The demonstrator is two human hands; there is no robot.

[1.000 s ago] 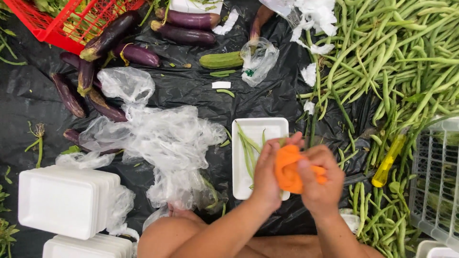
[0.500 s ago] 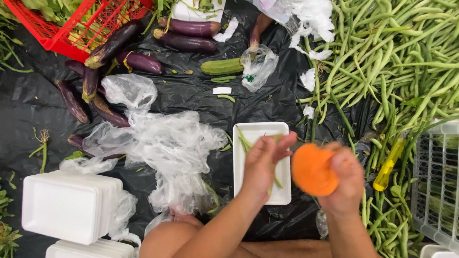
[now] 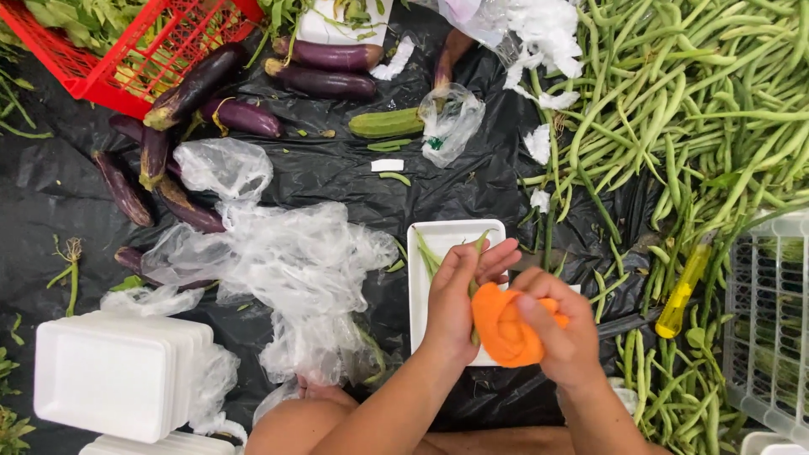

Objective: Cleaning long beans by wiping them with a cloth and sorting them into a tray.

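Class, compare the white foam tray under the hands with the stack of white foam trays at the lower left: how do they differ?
The foam tray under the hands lies single and open side up, holding a few green beans; the stacked trays are nested together, bottoms up, and hold nothing visible. The single tray is partly covered by the left hand; the stack is untouched. Both are white, rectangular foam.

The white tray [image 3: 438,244] is partly covered by both hands; the red crate [image 3: 126,59] and wire basket [image 3: 771,337] are cut off by the picture's edges, as are the forearms
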